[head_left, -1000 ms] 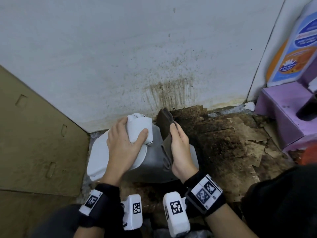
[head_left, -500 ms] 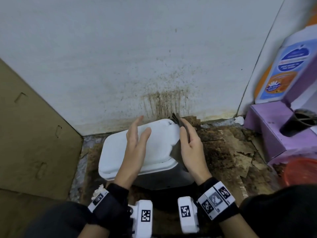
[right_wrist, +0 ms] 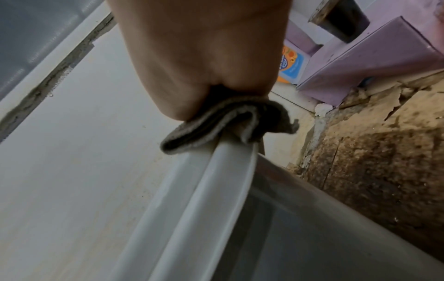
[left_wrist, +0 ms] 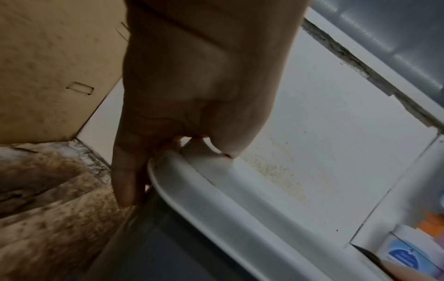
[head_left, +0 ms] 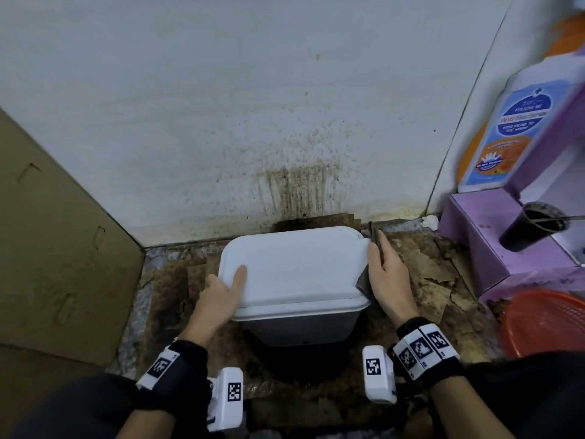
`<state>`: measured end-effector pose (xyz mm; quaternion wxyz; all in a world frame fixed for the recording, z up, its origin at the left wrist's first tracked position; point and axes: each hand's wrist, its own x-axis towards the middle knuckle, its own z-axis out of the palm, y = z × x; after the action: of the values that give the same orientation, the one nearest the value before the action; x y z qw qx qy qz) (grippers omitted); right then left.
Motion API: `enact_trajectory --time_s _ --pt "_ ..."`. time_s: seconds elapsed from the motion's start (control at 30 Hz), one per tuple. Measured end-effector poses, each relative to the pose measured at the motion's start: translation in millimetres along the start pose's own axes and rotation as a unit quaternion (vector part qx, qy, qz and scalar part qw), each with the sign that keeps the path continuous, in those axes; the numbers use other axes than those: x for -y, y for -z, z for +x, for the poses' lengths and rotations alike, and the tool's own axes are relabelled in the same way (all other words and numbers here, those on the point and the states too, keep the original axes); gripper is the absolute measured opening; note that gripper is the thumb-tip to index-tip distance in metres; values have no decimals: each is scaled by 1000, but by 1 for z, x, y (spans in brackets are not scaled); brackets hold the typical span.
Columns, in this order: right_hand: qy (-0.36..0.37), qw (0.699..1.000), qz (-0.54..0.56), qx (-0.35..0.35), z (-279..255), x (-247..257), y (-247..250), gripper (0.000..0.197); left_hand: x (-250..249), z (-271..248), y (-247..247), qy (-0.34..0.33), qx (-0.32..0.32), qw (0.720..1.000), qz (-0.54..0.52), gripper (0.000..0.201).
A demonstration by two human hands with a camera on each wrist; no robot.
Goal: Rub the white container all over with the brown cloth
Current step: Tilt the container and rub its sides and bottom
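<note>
The white container (head_left: 294, 267) stands upright on the stained floor by the wall, its white lid on top and grey body below. My left hand (head_left: 221, 289) holds the lid's left edge, thumb on top and fingers down the side; the left wrist view shows the hand (left_wrist: 192, 95) on the rim (left_wrist: 216, 199). My right hand (head_left: 384, 274) presses the brown cloth (head_left: 364, 280) against the lid's right edge. From the right wrist, the folded cloth (right_wrist: 228, 121) lies pinched over the rim (right_wrist: 204, 190) under the hand (right_wrist: 204, 57).
A stained white wall (head_left: 285, 122) rises just behind the container. Brown cardboard (head_left: 57, 248) leans at the left. To the right are a purple box (head_left: 493, 245) with a dark cup (head_left: 535, 226), a blue-labelled bottle (head_left: 519, 131) and a red basket (head_left: 547, 321).
The container went from tilted on its side to upright with the lid facing up. My left hand left the white latch for the lid's left edge. The cloth hand moved to the right edge.
</note>
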<state>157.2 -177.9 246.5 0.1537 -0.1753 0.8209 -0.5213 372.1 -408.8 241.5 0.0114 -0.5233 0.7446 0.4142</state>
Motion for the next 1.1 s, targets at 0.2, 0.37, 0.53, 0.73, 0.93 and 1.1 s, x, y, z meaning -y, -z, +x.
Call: enact_trajectory --time_s 0.2,0.37,0.53,0.73,0.93,1.1 --pt "-36 999 -2 7 3 1 4 55 6 5 -1 -52 -28 998 22 99" --pt "-60 996 37 -63 -20 6 -8 56 -2 16 14 -109 -19 993 46 86" --pt "-57 981 51 -178 -56 9 -32 51 -11 29 27 -152 -15 987 46 75" --pt "-55 978 40 -199 -60 -3 -33 48 -1 24 14 -155 -33 987 18 84" --pt "26 990 -39 -134 -47 -13 -22 43 8 17 -4 -110 -56 992 -18 85" --pt "63 996 -56 7 -22 -14 1 43 10 1 -18 -21 -43 989 -137 96"
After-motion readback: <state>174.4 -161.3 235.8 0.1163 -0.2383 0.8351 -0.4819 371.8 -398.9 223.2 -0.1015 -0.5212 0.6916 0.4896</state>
